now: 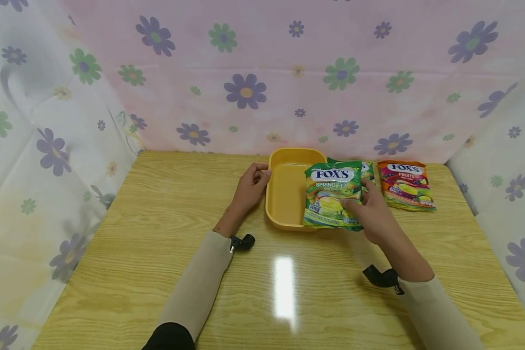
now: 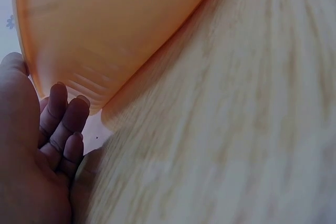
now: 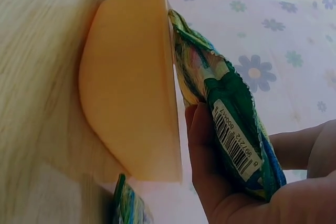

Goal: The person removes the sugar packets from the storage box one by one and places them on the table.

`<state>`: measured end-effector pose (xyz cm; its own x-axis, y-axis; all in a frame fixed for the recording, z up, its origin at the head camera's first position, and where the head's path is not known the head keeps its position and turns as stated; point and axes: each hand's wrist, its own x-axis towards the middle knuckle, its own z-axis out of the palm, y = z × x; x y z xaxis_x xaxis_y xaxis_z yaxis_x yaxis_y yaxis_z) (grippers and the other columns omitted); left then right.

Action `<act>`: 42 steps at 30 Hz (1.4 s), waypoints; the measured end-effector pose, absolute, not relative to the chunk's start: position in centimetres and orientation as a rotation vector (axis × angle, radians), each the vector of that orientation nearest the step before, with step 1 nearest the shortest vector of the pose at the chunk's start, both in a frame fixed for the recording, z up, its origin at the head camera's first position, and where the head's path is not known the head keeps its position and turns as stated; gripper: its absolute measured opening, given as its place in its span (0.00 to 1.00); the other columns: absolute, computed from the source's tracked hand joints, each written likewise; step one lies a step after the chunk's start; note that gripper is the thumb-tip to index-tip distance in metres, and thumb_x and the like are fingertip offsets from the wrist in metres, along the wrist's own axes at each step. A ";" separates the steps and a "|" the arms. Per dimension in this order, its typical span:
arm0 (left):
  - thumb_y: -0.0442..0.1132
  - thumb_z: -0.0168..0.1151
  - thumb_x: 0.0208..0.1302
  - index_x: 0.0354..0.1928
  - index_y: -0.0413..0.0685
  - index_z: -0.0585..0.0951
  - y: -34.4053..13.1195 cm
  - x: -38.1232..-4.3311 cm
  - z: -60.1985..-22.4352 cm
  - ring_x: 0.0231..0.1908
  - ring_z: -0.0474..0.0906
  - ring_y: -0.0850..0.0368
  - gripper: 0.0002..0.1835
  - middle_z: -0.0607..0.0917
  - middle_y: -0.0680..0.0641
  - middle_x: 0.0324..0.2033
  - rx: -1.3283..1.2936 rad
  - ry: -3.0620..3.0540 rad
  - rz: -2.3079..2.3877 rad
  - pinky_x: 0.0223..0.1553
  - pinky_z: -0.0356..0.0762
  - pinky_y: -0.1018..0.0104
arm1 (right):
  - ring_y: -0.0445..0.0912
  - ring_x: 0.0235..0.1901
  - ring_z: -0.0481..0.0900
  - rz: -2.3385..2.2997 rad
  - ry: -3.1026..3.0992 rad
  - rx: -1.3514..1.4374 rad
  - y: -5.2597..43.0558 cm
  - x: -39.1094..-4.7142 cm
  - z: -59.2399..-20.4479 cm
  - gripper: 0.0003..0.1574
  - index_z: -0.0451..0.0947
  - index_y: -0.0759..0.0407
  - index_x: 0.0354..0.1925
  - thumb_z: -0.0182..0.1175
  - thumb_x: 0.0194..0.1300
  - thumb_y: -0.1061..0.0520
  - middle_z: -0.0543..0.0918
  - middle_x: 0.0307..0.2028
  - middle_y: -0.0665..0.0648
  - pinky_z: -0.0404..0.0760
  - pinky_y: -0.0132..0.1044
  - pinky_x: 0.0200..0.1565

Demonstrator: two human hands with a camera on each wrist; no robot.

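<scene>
In the head view my right hand (image 1: pixel 373 214) pinches a green bag of Fox's Spring Tea candy (image 1: pixel 332 187), thumb on its front and fingers behind. The bag hangs over the right part of a yellow plastic tub (image 1: pixel 284 222). Seen from the right wrist, the candy bag (image 3: pixel 233 129) is edge-on above the tub's rim, its barcode showing. My left hand (image 1: pixel 250 187) holds the tub's left rim. From the left wrist, the thumb of the left hand (image 2: pixel 37 145) lies at the rim and the curled fingers are against the outer wall of the tub (image 2: pixel 115 30).
A second green candy bag (image 1: pixel 368 171) lies right of the tub, mostly hidden behind the held one. Farther right lies an orange and purple Fox's Fruits bag (image 1: pixel 406 185). All stand on a wooden table (image 1: pixel 170 209), with flowered curtains (image 1: pixel 271 58) behind and at both sides.
</scene>
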<state>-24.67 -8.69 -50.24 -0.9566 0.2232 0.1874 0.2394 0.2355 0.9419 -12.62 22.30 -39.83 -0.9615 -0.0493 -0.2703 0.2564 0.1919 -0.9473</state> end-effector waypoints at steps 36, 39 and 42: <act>0.54 0.55 0.83 0.65 0.45 0.78 -8.6 -24.7 -50.1 0.39 0.80 0.52 0.22 0.85 0.46 0.36 -0.429 -2.486 -1.853 0.48 0.77 0.60 | 0.42 0.43 0.89 -1.849 2.140 0.218 30.4 -7.7 -41.3 0.44 0.41 0.49 0.76 0.58 0.79 0.65 0.80 0.51 0.45 0.89 0.41 0.42; 0.54 0.56 0.83 0.64 0.45 0.78 -8.6 -24.8 -50.1 0.38 0.79 0.52 0.22 0.85 0.45 0.37 -0.428 -2.479 -1.855 0.47 0.76 0.59 | 0.42 0.44 0.89 -1.815 2.131 0.187 30.5 -7.4 -41.6 0.44 0.38 0.52 0.75 0.57 0.79 0.66 0.80 0.56 0.54 0.89 0.42 0.43; 0.53 0.56 0.83 0.65 0.43 0.78 -8.5 -24.8 -50.2 0.38 0.79 0.52 0.22 0.85 0.43 0.38 -0.428 -2.477 -1.856 0.48 0.75 0.58 | 0.42 0.48 0.86 -1.759 2.111 0.166 30.5 -7.4 -41.9 0.46 0.34 0.55 0.75 0.56 0.79 0.67 0.70 0.66 0.69 0.88 0.41 0.47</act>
<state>-24.85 -8.48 -50.18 -0.9623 0.2071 0.1761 0.2273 0.2572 0.9392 -7.36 30.53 -41.94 -0.9184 -0.1534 -0.3646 0.3311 0.2065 -0.9207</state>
